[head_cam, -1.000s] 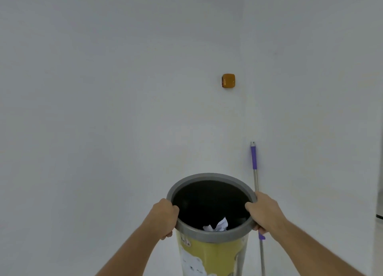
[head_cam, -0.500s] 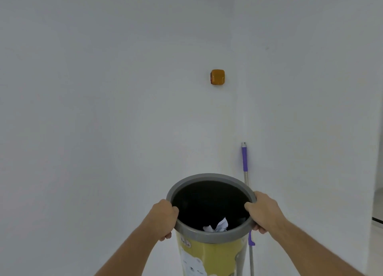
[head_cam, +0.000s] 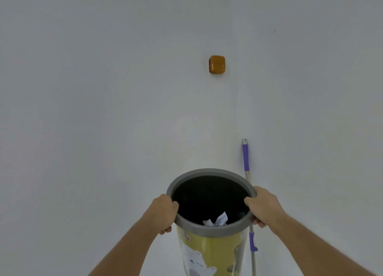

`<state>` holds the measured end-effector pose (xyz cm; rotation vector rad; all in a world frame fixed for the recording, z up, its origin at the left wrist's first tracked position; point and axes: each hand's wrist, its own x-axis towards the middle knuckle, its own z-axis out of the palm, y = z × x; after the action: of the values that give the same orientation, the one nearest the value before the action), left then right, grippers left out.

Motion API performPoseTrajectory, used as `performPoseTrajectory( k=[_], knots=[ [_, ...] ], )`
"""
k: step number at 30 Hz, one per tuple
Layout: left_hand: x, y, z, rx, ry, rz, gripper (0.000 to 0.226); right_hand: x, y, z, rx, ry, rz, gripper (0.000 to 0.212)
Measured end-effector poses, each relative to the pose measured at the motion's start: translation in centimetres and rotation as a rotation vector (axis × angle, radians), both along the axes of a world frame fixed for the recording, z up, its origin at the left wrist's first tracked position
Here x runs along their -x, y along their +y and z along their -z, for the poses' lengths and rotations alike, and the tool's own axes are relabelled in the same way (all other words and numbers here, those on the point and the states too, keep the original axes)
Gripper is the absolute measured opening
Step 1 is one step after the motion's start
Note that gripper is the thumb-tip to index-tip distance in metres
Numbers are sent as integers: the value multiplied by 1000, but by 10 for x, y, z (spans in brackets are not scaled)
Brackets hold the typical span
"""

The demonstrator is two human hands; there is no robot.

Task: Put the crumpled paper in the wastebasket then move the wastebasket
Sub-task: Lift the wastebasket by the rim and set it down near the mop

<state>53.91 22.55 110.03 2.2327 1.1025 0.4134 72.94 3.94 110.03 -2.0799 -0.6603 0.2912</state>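
Compared with the frame half a second earlier, the view had shifted slightly: the orange wall fitting (head_cam: 217, 64) and the mop handle (head_cam: 245, 157) sat marginally further right in the picture, while the wastebasket (head_cam: 209, 172) and both hands kept the same arrangement relative to each other.

The wastebasket was a round, tapering container with a smooth yellow body bearing a printed cartoon bear and a small label. A thick grey rim ring, matte in finish, capped the top. The interior was black and in shadow. The crumpled paper (head_cam: 216, 220) lay inside the wastebasket, against the near inner wall, white and sharply creased, partly hidden by the near rim.

The left hand (head_cam: 163, 212) was closed around the left side of the rim, thumb over the top edge and fingers curled beneath the ring. The right hand (head_cam: 263, 206) was closed around the right side of the rim in the same manner, thumb (head_cam: 248, 201) hooked over the inner edge. Both forearms were bare and extended from the lower corners of the picture.

The mop handle stood upright just behind the wastebasket's right side, against the corner where two walls met. It was a thin metal tube with a purple sleeve near the top and a purple clip lower down. The walls (head_cam: 103, 89) were plain white and smooth. The orange wall fitting was a rounded square with a glossy surface, mounted high above the wastebasket.
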Motion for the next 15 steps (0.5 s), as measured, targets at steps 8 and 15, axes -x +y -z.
performPoseTrajectory(
  k=[8,15],
  knots=[
    [-38,61,11,26,20,31,19,-30,52,16,22,2,11,21],
    [-76,84,39,59,33,-7,19,-76,86,44,39,8,4,19]
  ],
)
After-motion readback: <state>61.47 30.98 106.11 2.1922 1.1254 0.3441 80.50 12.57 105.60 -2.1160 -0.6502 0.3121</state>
